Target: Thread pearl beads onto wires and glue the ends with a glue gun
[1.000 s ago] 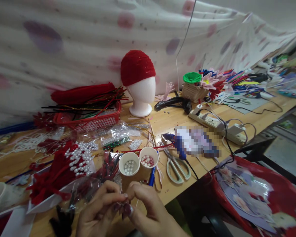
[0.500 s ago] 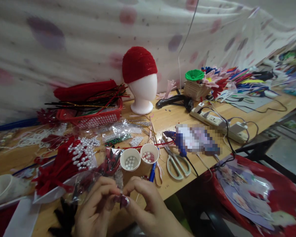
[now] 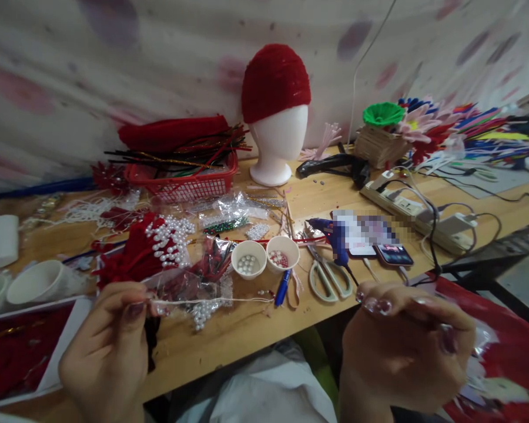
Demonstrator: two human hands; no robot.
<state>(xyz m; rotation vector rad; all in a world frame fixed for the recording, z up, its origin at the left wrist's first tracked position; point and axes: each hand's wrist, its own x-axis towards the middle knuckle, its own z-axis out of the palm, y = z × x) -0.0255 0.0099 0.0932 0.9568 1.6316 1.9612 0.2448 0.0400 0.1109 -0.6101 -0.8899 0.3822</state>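
My left hand (image 3: 110, 341) pinches one end of a thin white string (image 3: 220, 301) between thumb and fingertips. Small beads seem to sit by those fingertips. The string runs rightward above the table, and a few tiny beads (image 3: 264, 292) show near its far end. My right hand (image 3: 408, 346) is raised on the right, past the table's front edge, fingers curled in; whatever they grip, if anything, is hidden. Between the hands stand a paper cup of white pearls (image 3: 248, 276) and a cup of red and white beads (image 3: 283, 271), with a blue pen (image 3: 283, 288) beside them.
Scissors (image 3: 330, 282), a blue glue gun (image 3: 332, 235) and phones (image 3: 394, 254) lie to the right, before a power strip (image 3: 405, 205). A foam head (image 3: 275, 141) wears a red cap. A red basket (image 3: 180, 189) and a white box (image 3: 57, 358) are leftward.
My hands were together in front of the cups; they have moved apart, left and right. The white string now shows stretched out from my left hand. The camera view has shifted.
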